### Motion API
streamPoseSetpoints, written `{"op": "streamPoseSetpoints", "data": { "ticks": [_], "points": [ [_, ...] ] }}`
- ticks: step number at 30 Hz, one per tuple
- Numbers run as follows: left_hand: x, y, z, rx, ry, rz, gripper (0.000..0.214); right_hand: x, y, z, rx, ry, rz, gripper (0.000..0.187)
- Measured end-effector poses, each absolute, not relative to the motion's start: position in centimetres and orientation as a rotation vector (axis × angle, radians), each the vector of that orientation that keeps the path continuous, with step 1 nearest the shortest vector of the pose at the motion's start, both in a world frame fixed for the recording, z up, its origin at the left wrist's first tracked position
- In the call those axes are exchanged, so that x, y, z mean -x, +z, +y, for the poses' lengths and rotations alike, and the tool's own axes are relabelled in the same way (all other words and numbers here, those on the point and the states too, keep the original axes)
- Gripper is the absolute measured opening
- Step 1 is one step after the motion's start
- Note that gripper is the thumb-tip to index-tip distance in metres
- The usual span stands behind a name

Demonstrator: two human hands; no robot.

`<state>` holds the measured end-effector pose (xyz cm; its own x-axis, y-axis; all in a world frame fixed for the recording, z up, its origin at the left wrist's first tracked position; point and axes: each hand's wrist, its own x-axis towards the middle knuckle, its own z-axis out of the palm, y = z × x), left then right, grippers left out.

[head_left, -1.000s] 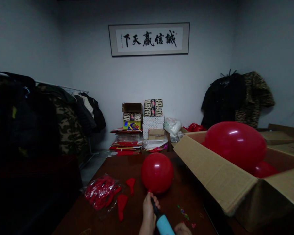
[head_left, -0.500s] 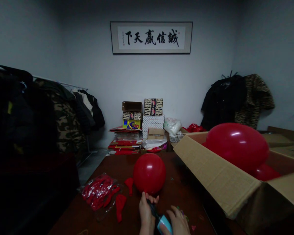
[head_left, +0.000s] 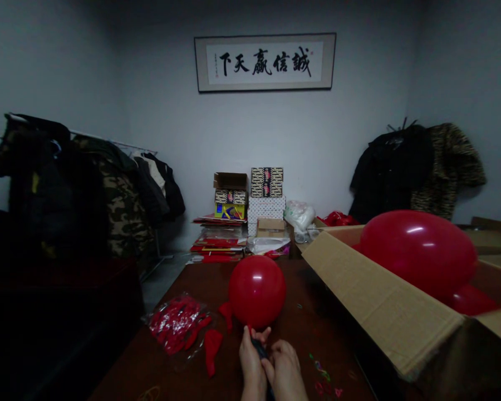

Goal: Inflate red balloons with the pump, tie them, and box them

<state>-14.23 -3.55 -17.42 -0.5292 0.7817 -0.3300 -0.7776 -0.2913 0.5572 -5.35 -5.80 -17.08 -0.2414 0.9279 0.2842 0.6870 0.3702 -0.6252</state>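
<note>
A round, inflated red balloon [head_left: 257,291] stands over the table, its neck pointing down toward me. My left hand [head_left: 251,365] is closed round that neck where it meets the black nozzle of a hand balloon pump [head_left: 258,349]. Wrapped on the pump just behind the nozzle is my right hand [head_left: 286,370], close beside the left; it hides most of the pump's body. To the left lie two limp red balloons [head_left: 212,348] and a clear plastic bag of uninflated red balloons [head_left: 178,323].
An open cardboard box [head_left: 384,303] with large inflated red balloons [head_left: 417,253] stands at the right. Small coloured rubber bands [head_left: 320,368] lie right of my hands on the dark table [head_left: 183,384]. Stacked boxes [head_left: 267,209] stand by the back wall, clothes [head_left: 125,206] hang left.
My right hand has moved left and forward along the pump, up against my left hand, covering the light blue part seen before. The view has turned slightly left.
</note>
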Motion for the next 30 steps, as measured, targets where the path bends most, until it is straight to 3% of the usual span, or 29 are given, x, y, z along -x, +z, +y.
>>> {"op": "streamPoseSetpoints", "data": {
  "ticks": [9,14,20,30],
  "points": [
    [15.6,-16.7,-3.0,-0.009,2.09,0.925,0.019,3.9,-18.5,-5.8,1.461,0.326,-2.074,0.006],
    [17.6,-14.8,-3.3,-0.173,2.008,0.936,0.022,2.1,-18.8,-5.2,1.58,0.266,-2.121,0.022],
    [17.0,-15.2,-4.7,-0.172,1.897,0.923,0.022,2.3,-18.5,-3.5,1.713,0.22,-2.088,0.027],
    [16.9,-15.5,-5.2,-0.23,2.021,0.891,0.025,3.3,-18.9,-2.6,1.768,0.1,-2.108,0.034]
  ]
}}
